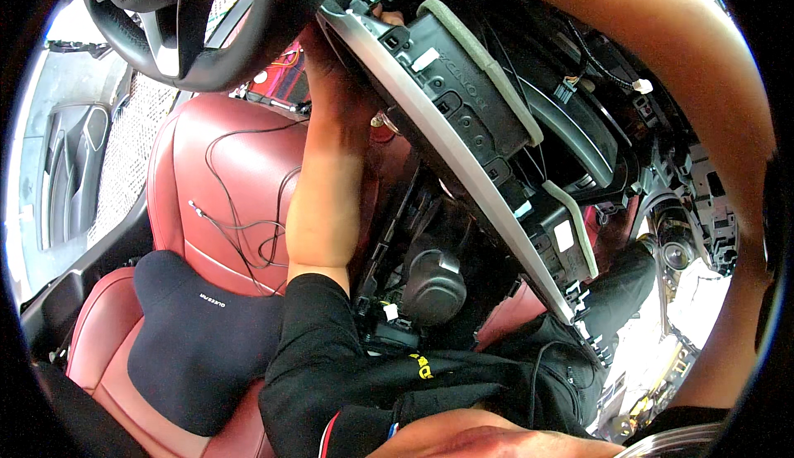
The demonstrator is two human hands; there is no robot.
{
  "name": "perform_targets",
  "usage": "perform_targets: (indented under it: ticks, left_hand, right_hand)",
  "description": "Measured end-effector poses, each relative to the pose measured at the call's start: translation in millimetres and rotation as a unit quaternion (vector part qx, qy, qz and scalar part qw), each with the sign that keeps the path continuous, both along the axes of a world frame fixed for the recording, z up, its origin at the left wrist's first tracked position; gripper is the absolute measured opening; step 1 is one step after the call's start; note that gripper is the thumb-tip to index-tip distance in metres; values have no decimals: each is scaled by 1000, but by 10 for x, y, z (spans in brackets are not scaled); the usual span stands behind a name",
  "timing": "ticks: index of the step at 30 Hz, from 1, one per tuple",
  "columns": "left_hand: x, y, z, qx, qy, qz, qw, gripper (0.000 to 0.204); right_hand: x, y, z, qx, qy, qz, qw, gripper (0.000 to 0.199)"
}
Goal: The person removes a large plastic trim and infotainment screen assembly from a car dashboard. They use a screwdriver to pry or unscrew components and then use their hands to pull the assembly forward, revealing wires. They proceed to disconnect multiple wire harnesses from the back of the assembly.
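Observation:
My left hand (335, 98) reaches up from a black sleeve and grips the upper end of a long black dashboard trim panel (488, 111) with a silver edge and grey foam strips. The panel slants from upper left to lower right, loose from the dashboard. A fingertip shows over its top edge. My bare right forearm (703, 78) arcs along the right rim to the top. Its hand is hidden behind the panel's top end. Bare connectors and black wiring (579, 86) show in the opened dashboard behind the panel.
A black steering wheel (190, 53) is at upper left. Below it lies a red leather seat (240, 169) with thin loose wires (240, 231) and a black cushion (198, 342). A black shifter knob (434, 284) sits under the panel. A grey door panel (74, 169) is at far left.

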State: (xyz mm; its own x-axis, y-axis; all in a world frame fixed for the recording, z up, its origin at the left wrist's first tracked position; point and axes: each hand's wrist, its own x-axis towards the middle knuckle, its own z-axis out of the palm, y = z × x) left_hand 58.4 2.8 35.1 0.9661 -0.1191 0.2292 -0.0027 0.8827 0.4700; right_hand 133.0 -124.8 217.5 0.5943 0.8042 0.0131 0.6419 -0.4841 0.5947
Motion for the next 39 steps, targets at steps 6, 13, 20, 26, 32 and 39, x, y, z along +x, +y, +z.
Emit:
perform_targets:
  ticks: [6, 13, 20, 26, 32, 39]
  left_hand:
    - [-12, -47, 34, -5, -3, -2, 1000, 89]
    - [-30, -41, 47, -6, -2, -3, 1000, 91]
    - [-58, -33, 84, -2, 13, -5, 1000, 93]
    - [-154, -96, 120, -2, 30, -16, 999, 94]
    - [-177, -120, 132, -7, 40, -19, 999, 96]
    - [-251, -135, 175, -1, 58, -19, 998, 98]
  right_hand:
    - [45, 53, 206, -141, 37, 18, 989, 22]
    - [112, 1, 288, -162, 48, 104, 980, 19]
    - [130, -106, 127, -90, -68, 174, 978, 15]
    - [-171, -91, 261, -156, -79, 56, 983, 12]
    - [-421, -246, 168, 121, 62, 74, 988, 20]
    - [-203, -113, 159, 143, 332, -55, 931, 27]
